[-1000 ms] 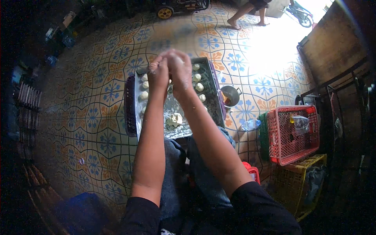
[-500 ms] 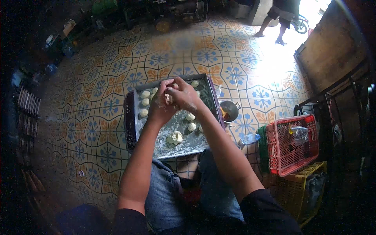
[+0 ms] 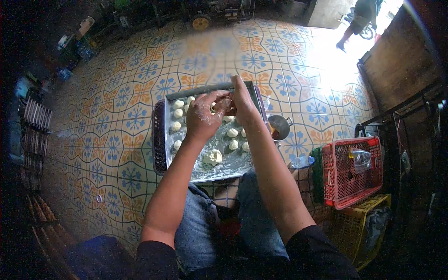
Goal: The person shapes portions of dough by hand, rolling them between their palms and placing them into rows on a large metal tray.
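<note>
Both of my hands are floury and meet over the far part of a metal tray [image 3: 186,173] dusted with flour. My left hand [image 3: 205,115] is curled, its fingers bent toward the other palm, and a bit of pale dough [image 3: 213,108] shows in the curl, mostly hidden. Seen nearly edge-on, my right hand [image 3: 243,103] has its fingers stretched out, the palm turned to the left. Round dough balls lie on the tray, some along its left side [image 3: 176,126] and others at the right [image 3: 233,133]. Nearer me rests a larger, rough lump of dough [image 3: 213,157].
Under the tray is a dark purple crate [image 3: 159,135]. To its right stand a metal pot [image 3: 279,128], a plastic bottle [image 3: 302,162], a red crate [image 3: 353,200] and a yellow crate [image 3: 357,219]. A person [image 3: 363,21] is at the bright doorway.
My clasped hands have partly parted: the right has straightened its fingers, while the left stays curled. The view has shifted slightly. The person at the doorway has moved right.
</note>
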`<state>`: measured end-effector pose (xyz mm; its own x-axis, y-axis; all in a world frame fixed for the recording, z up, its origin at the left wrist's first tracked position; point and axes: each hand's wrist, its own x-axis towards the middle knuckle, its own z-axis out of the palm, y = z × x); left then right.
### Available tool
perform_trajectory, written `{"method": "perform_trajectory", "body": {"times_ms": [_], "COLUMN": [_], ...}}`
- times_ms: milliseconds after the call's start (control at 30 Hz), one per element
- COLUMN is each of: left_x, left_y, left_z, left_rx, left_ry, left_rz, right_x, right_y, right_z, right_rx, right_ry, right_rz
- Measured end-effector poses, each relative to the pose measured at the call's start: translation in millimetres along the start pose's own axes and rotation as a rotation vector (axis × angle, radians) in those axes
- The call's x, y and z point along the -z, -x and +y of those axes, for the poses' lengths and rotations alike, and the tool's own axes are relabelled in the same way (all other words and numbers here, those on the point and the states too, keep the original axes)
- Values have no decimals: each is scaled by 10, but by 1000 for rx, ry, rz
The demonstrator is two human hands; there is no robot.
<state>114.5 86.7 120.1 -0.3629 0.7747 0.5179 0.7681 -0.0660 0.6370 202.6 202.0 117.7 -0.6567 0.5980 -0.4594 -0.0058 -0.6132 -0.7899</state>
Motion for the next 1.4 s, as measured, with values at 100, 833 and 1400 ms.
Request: {"method": "perform_trajectory", "body": {"times_ms": [100,833,1400], "left_x": [36,63,-250], "left_y": [34,-99,-51], "left_z": [131,78,-378], "left_rx": [33,453,518], "left_ry": [-24,628,1109], "left_rz": [-7,114,9], "right_x": [-75,-226,-366], "right_y": [50,-13,90], "right_z": [40,94,176], "right_rx": [48,282,903], "right_ry": [-24,-151,1008], "right_rz": [2,8,359]}}
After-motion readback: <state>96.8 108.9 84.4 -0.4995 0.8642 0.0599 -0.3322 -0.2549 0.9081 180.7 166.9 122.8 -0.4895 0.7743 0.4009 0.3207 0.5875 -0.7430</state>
